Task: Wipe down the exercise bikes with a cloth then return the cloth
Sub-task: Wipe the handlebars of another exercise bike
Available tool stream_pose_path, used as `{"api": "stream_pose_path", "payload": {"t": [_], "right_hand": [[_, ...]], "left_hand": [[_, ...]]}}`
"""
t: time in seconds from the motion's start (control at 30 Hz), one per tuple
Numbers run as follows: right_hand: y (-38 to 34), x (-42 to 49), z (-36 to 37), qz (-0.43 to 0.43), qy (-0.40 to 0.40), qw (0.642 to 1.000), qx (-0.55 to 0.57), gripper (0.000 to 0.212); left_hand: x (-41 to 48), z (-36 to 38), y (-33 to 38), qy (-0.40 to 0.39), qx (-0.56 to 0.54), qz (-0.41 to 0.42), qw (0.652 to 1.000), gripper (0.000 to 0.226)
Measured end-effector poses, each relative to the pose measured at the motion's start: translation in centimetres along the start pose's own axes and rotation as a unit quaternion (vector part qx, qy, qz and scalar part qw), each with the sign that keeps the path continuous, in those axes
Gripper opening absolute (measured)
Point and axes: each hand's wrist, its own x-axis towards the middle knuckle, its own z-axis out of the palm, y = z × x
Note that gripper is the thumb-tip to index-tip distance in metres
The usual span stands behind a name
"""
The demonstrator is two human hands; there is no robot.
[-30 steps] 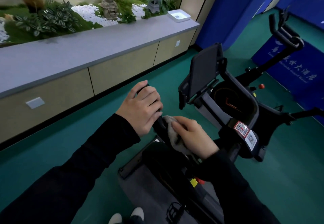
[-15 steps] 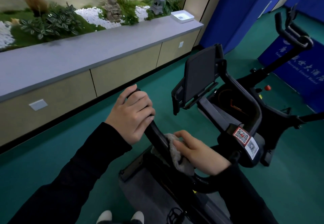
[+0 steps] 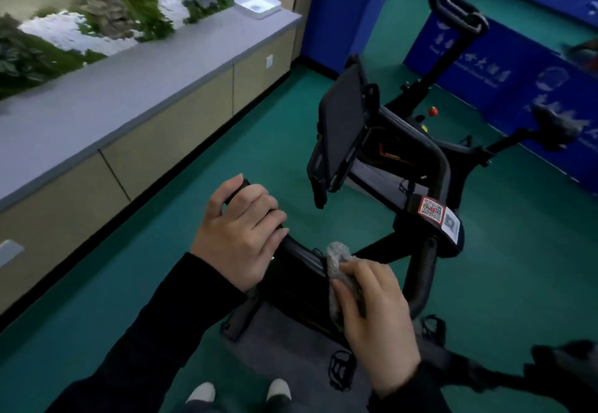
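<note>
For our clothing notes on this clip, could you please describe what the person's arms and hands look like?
Both arms are covered by long, plain black sleeves, and the left sleeve and right sleeve each end at the wrist. The left hand and right hand are bare, with no gloves and no ring, watch or bracelet showing.

Two QR-code stickers (image 3: 432,209), one red-bordered, mark the exercise bike (image 3: 382,179); white characters line the blue banner (image 3: 517,66) (too blurred to read).
</note>
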Motion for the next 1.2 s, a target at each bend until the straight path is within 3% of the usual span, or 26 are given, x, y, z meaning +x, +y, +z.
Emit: {"api": "stream_pose_path", "payload": {"t": [0.13,0.23,0.37,0.57,0.73,0.97,1.2], "right_hand": [[-0.2,-1.9,1.4,0.026,0.135,0.99,-0.044,0.013],[-0.4,-3.6,2.3,0.107,0.23,0.963,-0.091,0.026],[-2.5,-4.4,4.5,0.204,0.328,0.92,-0.069,0.023],[-5.5,-3.5,6.7,0.38,0.471,0.792,0.078,0.016],[-8.8,-1.7,9.7,0.477,0.493,0.689,0.236,0.019],[-11.9,1.3,13.1,0.472,0.444,0.602,0.465,0.019],[-10.2,0.2,12.4,0.46,0.471,0.509,0.554,0.021]], "left_hand": [[0.0,0.1,-0.5,0.001,-0.013,0.021,1.0,0.023],[-0.1,0.2,-0.4,-0.007,-0.011,0.019,1.0,0.023],[-0.3,0.4,-0.5,-0.006,-0.018,0.024,1.0,0.025],[-0.3,0.5,-0.9,-0.014,-0.015,0.044,0.999,0.026],[-0.3,0.6,-1.0,-0.004,-0.015,0.057,0.998,0.025],[-0.3,0.5,-1.6,-0.01,-0.011,0.082,0.997,0.026],[-0.3,0.3,-1.5,-0.017,-0.011,0.076,0.997,0.028]]}}
